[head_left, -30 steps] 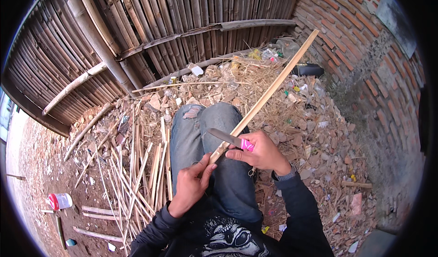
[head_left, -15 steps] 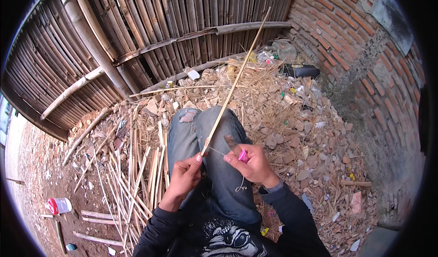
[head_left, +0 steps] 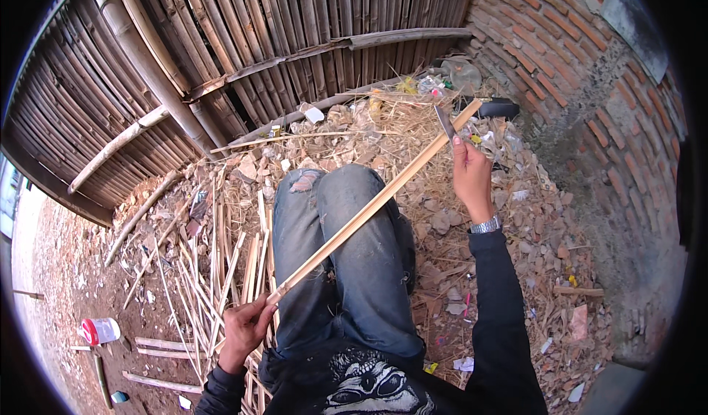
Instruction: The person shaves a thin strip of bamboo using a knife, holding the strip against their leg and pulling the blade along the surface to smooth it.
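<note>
A long pale bamboo strip (head_left: 369, 210) slants across my knees, from low on the left to the far right. My left hand (head_left: 245, 331) pinches its near end between thumb and fingers. Out by the strip's far end, my right hand (head_left: 473, 172) is closed round a knife, its arm stretched forward. The dark knife blade (head_left: 445, 123) points up and away, lying against or just beside the strip; I cannot tell whether it touches. The knife's handle is hidden in the fist. Under the strip are my worn jeans (head_left: 350, 253).
Loose bamboo strips (head_left: 214, 290) lie in a heap at my left, and a white and red tub (head_left: 105, 331) rests farther left. Rubble and litter (head_left: 509, 267) cover the ground. A bamboo wall (head_left: 295, 17) stands ahead, a brick wall (head_left: 582, 135) at right.
My right hand has moved with the knife from near my lap to the strip's far end. My left hand has shifted down and left, and the strip now slants lower.
</note>
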Tool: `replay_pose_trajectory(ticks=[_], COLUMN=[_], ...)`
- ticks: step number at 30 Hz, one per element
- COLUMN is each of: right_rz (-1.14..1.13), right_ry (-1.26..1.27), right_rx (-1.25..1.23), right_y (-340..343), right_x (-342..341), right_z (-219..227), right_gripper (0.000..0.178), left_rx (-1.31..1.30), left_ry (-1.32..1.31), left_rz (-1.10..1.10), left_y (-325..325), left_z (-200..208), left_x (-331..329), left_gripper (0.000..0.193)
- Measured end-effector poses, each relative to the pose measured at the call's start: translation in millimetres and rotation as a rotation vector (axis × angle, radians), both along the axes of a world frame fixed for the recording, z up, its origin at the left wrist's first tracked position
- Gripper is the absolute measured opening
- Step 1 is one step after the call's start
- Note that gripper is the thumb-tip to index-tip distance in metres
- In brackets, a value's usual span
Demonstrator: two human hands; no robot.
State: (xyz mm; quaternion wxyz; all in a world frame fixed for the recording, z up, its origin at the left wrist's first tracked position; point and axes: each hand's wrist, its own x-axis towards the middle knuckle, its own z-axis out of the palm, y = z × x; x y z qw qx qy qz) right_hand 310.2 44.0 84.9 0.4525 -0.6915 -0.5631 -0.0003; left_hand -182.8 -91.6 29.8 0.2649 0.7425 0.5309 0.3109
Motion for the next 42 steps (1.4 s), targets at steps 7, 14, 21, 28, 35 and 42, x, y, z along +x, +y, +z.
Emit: replay_pose_trajectory(ticks=[7,14,21,28,35,42], right_rz=[0.152,0.230,0.471,0.573,0.193,0.002], right_ry=[0.114,0.171,0.156,0.188,0.251,0.143], right_rx=[-0.105,-0.081,-0.237,-0.349,-0.103,-0.002], right_y=[-12,-35,-63,-83,-41,16], right_x=[-58,-77,-103,-100,-55,-37], right_z=[-30,-37,-33,-20,-30,-15], right_gripper=[0.048,0.048,0.049,0.047,0.050,0.053], left_rx=[0.076,0.000,-0.029,-0.162,-0.022,0.209], left_ry=[0.027,0.002,-0.137,-0.127,0.027,-0.004], left_rz=[-0.018,-0.004,0.039,0.024,0.010,0.050], left_y=[10,15,26,56,40,38], left_z=[13,6,12,37,29,14], left_x=[25,46,91,136,124,129], left_gripper=[0.026,0.026,0.031,0.037,0.033,0.029])
